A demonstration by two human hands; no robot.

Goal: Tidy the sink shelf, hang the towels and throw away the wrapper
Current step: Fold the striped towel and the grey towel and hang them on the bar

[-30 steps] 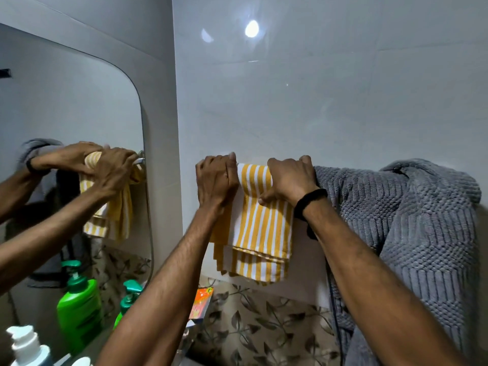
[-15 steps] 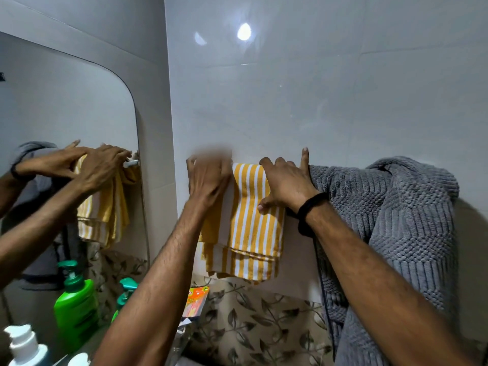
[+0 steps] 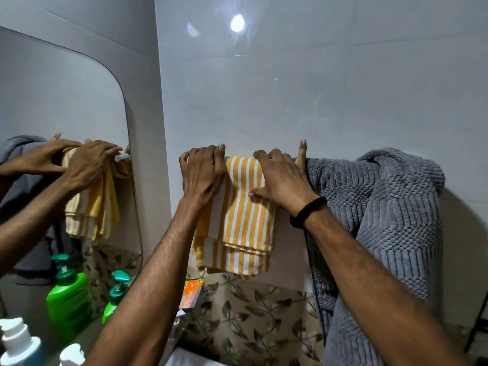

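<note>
A folded yellow-and-white striped towel point(image 3: 247, 225) hangs over a wall rail. My left hand point(image 3: 203, 173) grips its top left edge at the rail, fingers curled over. My right hand point(image 3: 281, 178) presses on the towel's top right part, thumb against the cloth and index finger pointing up the wall. A thick grey towel point(image 3: 388, 220) is draped over the same rail just to the right, touching my right hand. An orange wrapper-like packet point(image 3: 190, 294) stands on the shelf below.
A mirror point(image 3: 63, 107) on the left wall reflects my hands and the towels. Below stand a green pump bottle point(image 3: 116, 294), its reflection, and white-capped bottles point(image 3: 18, 342). Leaf-patterned tiles point(image 3: 250, 318) run under the rail.
The striped towel has been smoothed flatter on the rail. My right index finger now points straight up. The view shifted slightly.
</note>
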